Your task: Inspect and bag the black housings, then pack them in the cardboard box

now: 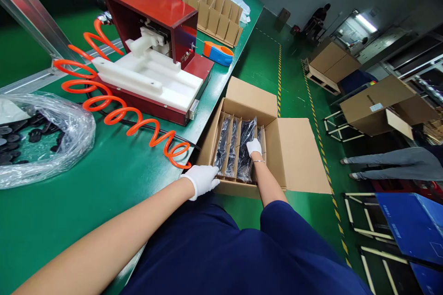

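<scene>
1. We see an open cardboard box (242, 97) on the floor just beside the green table (104, 184), its near-left corner touching the table edge; flaps folded out, the right flap (297, 152) lying flat and wide over the green floor
2. Inside, cardboard dividers (236, 147) make narrow slots running from the near wall to the far wall; black bagged packs (246, 147) stand in them, long axis pointing away from us toward the far flap, roughly along the table edge
3. Left hand (202, 179), white glove, rests on the near-left rim of the box, fingers bent over the edge and touching the nearest pack's end; grip looks loose, we cannot tell if it pinches anything
4. Right hand (254, 146), white glove, is down inside the box at the right-side slots, fingers curled narrow on the top of a pack; whether it truly clamps it, cannot tell
5. Room: slots are tight, little side play; open space above the box and to its right over the flap
6. On the table: a red machine (152, 14) with a white bed (152, 78), a coiled orange hose (117, 110) ending near the table edge close to the left hand, a clear bag of black parts (41, 133) at far left, an orange-blue tape dispenser (218, 53), an empty divider insert (214, 11) at the far end
7. A second person's legs (391, 163) at right, well apart
</scene>
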Motion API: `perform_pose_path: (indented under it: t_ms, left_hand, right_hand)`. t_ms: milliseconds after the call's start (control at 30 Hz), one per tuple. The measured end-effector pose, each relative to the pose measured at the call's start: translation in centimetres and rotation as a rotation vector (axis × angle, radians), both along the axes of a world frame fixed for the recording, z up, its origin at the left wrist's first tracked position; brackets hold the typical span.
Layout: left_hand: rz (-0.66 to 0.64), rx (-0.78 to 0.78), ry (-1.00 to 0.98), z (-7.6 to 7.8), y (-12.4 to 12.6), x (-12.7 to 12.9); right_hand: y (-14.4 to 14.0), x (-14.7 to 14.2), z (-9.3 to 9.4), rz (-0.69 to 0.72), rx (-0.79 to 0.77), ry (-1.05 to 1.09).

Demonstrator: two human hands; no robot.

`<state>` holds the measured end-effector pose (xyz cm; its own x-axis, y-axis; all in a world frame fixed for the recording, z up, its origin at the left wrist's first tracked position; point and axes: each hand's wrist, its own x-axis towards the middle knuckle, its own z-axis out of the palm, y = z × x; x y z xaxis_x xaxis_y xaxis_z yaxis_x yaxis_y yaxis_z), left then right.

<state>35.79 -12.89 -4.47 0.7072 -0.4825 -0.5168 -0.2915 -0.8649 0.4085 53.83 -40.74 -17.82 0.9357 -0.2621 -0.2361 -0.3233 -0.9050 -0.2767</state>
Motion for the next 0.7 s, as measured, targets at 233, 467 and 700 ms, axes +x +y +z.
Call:
perform_pose_path:
  t_ms: [233,467,700]
  left_hand:
    - [-0.007,-0.002,-0.008,-0.3,0.1,-0.2]
    - [0.007,0.028,0.010,0.1,-0.1,-0.2]
    - [0.021,0.020,0.003,-0.2,-0.1,-0.1]
  right_hand:
    - [-3.9,-1.7,1.5,-0.051,0.236,-0.196]
    - [-5.1,-2.0,1.0,-0.045,0.426,-0.277]
    - [-5.4,-2.5,2.2,0.013,0.507,-0.199]
